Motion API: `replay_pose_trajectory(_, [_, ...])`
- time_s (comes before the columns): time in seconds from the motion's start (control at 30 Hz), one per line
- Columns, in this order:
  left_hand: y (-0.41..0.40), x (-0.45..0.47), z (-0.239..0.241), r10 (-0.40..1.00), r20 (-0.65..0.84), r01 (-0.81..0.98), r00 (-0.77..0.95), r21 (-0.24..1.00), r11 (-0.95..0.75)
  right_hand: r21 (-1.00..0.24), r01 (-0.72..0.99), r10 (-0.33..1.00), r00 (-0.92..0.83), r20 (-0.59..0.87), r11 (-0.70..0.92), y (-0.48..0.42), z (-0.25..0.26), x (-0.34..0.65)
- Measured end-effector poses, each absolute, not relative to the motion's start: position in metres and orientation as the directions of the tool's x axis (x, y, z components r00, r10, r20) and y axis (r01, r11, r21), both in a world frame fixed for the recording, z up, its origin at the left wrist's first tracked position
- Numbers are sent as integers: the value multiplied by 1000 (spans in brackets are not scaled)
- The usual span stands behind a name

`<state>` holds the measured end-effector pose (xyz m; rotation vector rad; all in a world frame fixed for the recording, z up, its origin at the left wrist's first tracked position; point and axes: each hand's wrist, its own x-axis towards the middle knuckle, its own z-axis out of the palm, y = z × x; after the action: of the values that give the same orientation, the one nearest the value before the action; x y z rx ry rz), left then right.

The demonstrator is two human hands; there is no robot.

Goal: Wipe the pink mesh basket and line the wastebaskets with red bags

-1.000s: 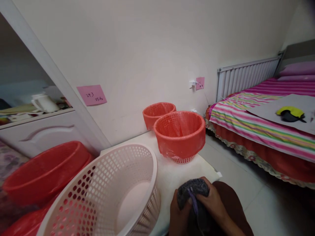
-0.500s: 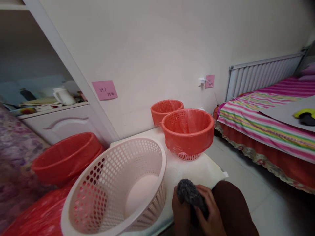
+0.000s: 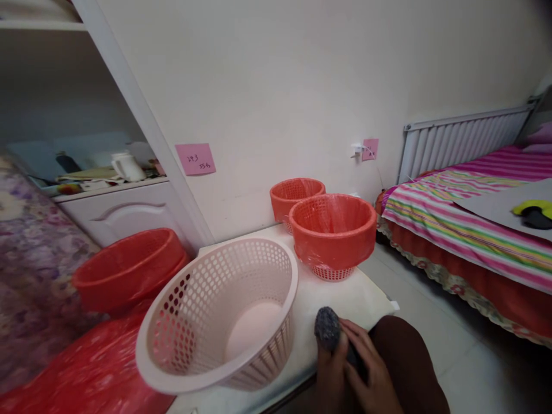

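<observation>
A dark grey, speckled, fuzzy bundle of cloth, by its look a rolled sock [image 3: 328, 328], is between my hands at the lower middle. My left hand [image 3: 333, 368] grips it from below and the left, fingers closed. From the right, my right hand [image 3: 371, 371] holds its lower part, partly hiding it. To the left of my hands stands a large pale pink perforated basket [image 3: 235, 328] with nothing visible inside. Beyond them, a red basket wrapped in clear plastic [image 3: 334, 247] rests on the pale tabletop [image 3: 314, 296].
Another red basket [image 3: 282, 207] stands against the wall. Stacked red baskets [image 3: 129, 270] and red plastic [image 3: 99, 374] are at left, before a cabinet [image 3: 125, 213]. At right are my knee [image 3: 409, 356] and a bed with a striped cover [image 3: 452, 213].
The view has shifted slightly, with baskets appearing further right. My hands have turned the sock more upright, and my left thumb now lies across it. Both hands keep hold.
</observation>
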<state>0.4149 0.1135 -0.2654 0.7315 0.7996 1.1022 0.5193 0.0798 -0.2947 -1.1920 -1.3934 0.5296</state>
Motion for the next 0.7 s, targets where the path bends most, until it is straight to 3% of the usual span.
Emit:
replay_pose_trajectory(0.13, [118, 403, -253, 947, -177, -513, 268, 806, 296, -970, 159, 937, 270, 223, 184, 79, -269, 551])
replay_pose_trajectory(0.27, [114, 402, -242, 946, -171, -572, 274, 762, 303, -966, -258, 997, -62, 41, 24, 73, -272, 549])
replay_pose_trajectory(0.33, [112, 401, -237, 952, -172, -589, 253, 753, 293, -939, -341, 994, -114, -5, -44, 65, -283, 536])
replay_pose_trajectory(0.47, [108, 398, -236, 950, -192, -559, 245, 773, 300, -930, -352, 994, -68, -91, -109, 49, -311, 519])
replay_pose_trajectory(0.57, [106, 397, -239, 956, -195, -507, 220, 815, 282, -943, -305, 986, -135, -95, -132, 44, -320, 526])
replay_pose_trajectory(0.63, [105, 395, -239, 964, -187, -456, 188, 853, 254, -968, -219, 982, -169, -84, -120, 42, -316, 536])
replay_pose_trajectory(0.7, [105, 392, -239, 974, -175, -398, 146, 891, 219, -998, -56, 997, -75, -32, -36, 40, -310, 546])
